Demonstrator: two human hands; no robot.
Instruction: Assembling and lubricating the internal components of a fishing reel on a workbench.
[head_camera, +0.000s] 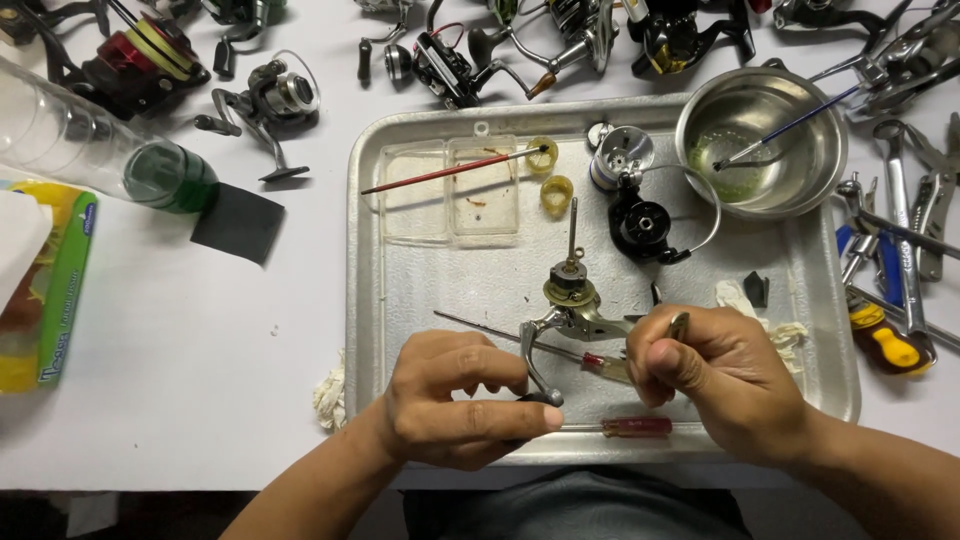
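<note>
A partly stripped fishing reel body (572, 305) with a brass gear and upright shaft sits over a metal tray (400, 250). My left hand (455, 400) grips its handle arm from below. My right hand (715, 375) is closed on a small tool with a brass-coloured tip, right beside the reel body. Two red-handled screwdrivers lie by the hands, one (595, 358) under the reel and one (625, 427) at the tray's near rim.
On the tray: a clear plastic box (450, 190), a red brush (450, 170), yellow rings (556, 190), a black rotor with bail wire (645, 225), a silver spool (622, 152), a steel bowl (760, 140). Wrenches and screwdrivers (895, 270) lie right; several reels line the far edge; a bottle (100, 150) lies left.
</note>
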